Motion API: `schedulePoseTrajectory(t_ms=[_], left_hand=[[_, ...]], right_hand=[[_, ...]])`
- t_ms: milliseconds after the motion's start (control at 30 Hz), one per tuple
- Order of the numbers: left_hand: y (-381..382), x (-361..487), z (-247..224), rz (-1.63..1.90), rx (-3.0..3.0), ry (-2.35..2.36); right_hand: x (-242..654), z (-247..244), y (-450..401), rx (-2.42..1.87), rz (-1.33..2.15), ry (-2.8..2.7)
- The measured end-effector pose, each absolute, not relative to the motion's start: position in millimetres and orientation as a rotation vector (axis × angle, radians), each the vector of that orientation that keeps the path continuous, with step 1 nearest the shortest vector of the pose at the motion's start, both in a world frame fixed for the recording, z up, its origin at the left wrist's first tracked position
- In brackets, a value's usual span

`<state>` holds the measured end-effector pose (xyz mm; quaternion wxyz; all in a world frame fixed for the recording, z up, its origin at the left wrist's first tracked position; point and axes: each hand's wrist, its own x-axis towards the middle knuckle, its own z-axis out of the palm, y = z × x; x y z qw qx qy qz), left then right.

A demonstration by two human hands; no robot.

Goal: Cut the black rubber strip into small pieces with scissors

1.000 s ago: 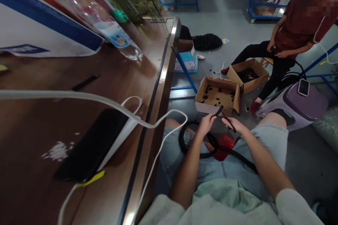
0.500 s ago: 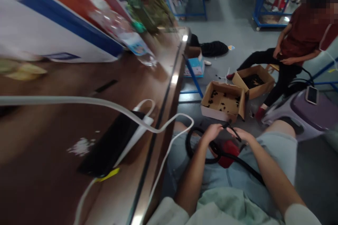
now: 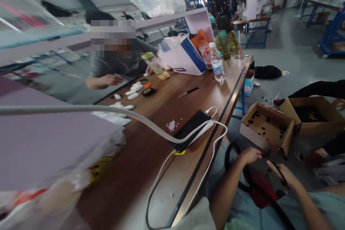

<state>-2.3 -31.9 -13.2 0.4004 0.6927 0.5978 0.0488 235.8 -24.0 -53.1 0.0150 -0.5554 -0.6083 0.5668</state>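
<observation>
Low over my lap, my left hand point(image 3: 250, 156) pinches an end of a thin black cord point(image 3: 281, 174). My right hand point(image 3: 287, 175) is closed on the same cord, close beside the left. A thicker black tube point(image 3: 231, 154) lies looped over my legs, under my forearms; whether it joins the piece in my fingers I cannot tell. Between my thighs is a red object point(image 3: 262, 187), partly covered by the tube. Just beyond my hands stands an open cardboard box point(image 3: 265, 124) with small black pieces scattered inside.
To my left the brown table point(image 3: 151, 172) holds a black phone point(image 3: 191, 129) on a white cable, small white bits point(image 3: 171, 125), a knife point(image 3: 189, 91) and a water bottle point(image 3: 217, 66). A co-worker point(image 3: 118, 61) sits across. Another cardboard box point(image 3: 318, 125) stands at right.
My view has swung left and up, bringing more of the table and the co-worker across it into sight. My hands stay close together on the black cord, now lower right.
</observation>
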Motion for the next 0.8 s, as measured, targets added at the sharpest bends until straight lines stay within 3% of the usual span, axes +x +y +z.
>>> schedulePoseTrajectory(t_ms=[267,500,800], left_hand=[[-34.7,-1.2,-1.1,0.074,1.714,1.540],[-38.0,1.3,3.0,0.068,1.740,1.586],[-34.6,-2.3,-6.5,0.104,1.703,1.654]], right_hand=[[231.9,-48.9,-25.7,-1.692,1.804,-1.817],[229.0,-39.5,-11.6,-1.745,1.402,-2.078],[227.3,-38.8,-17.9,-1.721,1.725,-1.980]])
